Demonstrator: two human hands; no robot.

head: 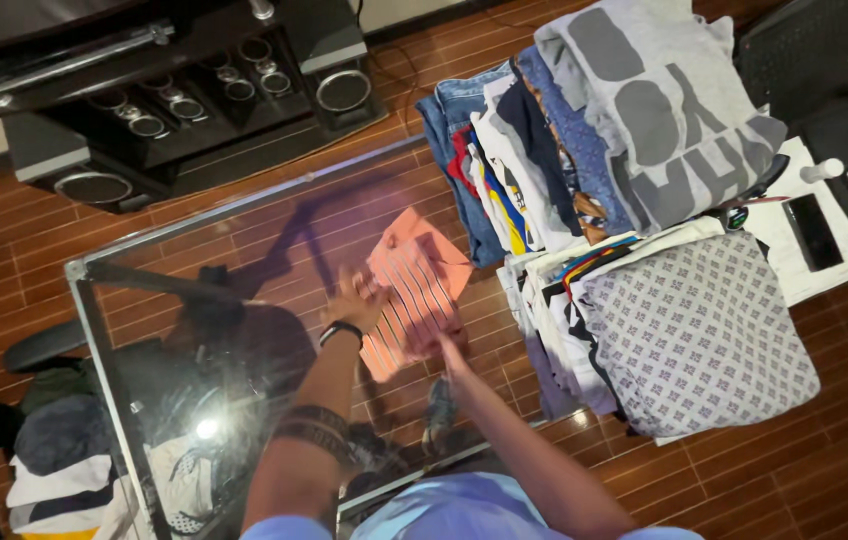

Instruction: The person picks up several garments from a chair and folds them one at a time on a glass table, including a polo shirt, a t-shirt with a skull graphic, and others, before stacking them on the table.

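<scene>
Over glass table point(144, 262), left hand point(356, 303), right hand point(441, 345), both grips grasping striped orange garment point(414, 290)

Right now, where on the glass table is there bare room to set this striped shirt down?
Bare glass lies left of the striped shirt, from the left hand out to the table's metal edge, and along the far edge. The right side is crowded with two folded clothes stacks.

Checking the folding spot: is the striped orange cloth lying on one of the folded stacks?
No, the striped cloth lies on the glass table under both hands, left of the stacks.
</scene>
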